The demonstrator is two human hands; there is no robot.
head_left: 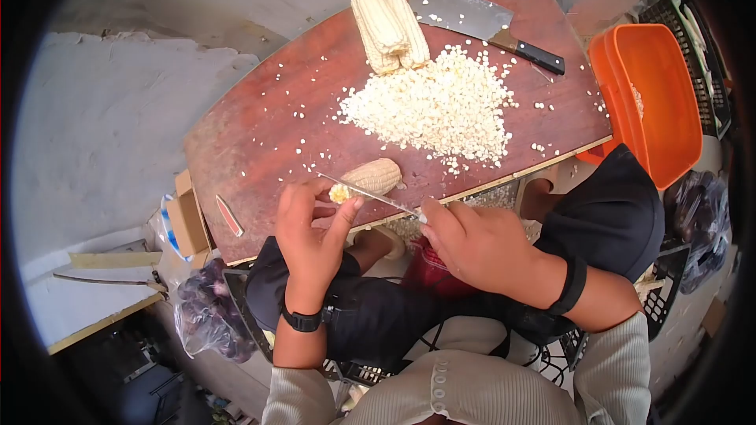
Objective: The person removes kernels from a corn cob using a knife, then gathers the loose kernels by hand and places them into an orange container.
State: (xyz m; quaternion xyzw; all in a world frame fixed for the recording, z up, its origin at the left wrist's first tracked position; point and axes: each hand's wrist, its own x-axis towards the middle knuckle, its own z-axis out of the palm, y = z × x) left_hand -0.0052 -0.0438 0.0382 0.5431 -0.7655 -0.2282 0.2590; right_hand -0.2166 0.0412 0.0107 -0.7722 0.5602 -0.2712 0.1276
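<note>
Our left hand (pixel 311 228) grips a pale corn cob (pixel 370 177) lying on the reddish-brown wooden bench (pixel 260 126); our right hand (pixel 472 240) is clenched on a thin-bladed knife (pixel 370 194) touching it. Loose white kernels (pixel 437 106) pile mid-bench, against a cracked grey wall (pixel 102 110).

Legible text, labels, brands, numbers, signs: none. Checked surfaces: cleaver (pixel 472 20) blade far beyond the right hand (pixel 472 244), orange tub (pixel 657 102) to its right, cardboard box (pixel 189 224) left of the left hand (pixel 311 228); all bear no readable marking.

kernel pile (pixel 435 110) behind cob (pixel 375 176)
</note>
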